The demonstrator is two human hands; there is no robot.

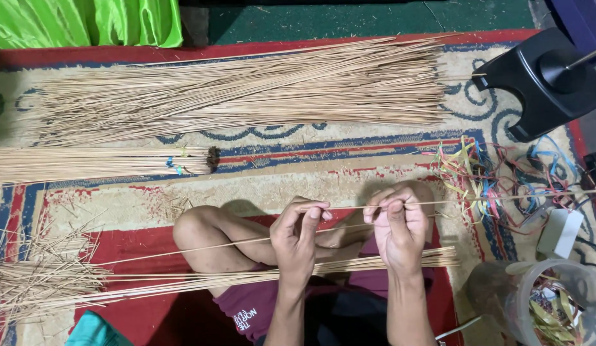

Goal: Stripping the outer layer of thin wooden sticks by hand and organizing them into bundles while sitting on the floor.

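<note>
The tied stick bundle (99,163) runs off the left edge, so its full length cannot be told. The black stool (541,80) and the clear plastic jar (554,301) are cut by the right and bottom edges. The thin stick (349,207) vanishes among the coloured ties (490,179); its far end is lost.

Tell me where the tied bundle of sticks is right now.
In the head view, the tied bundle of sticks lies on the patterned rug at the left, below the big loose pile of sticks.
</note>
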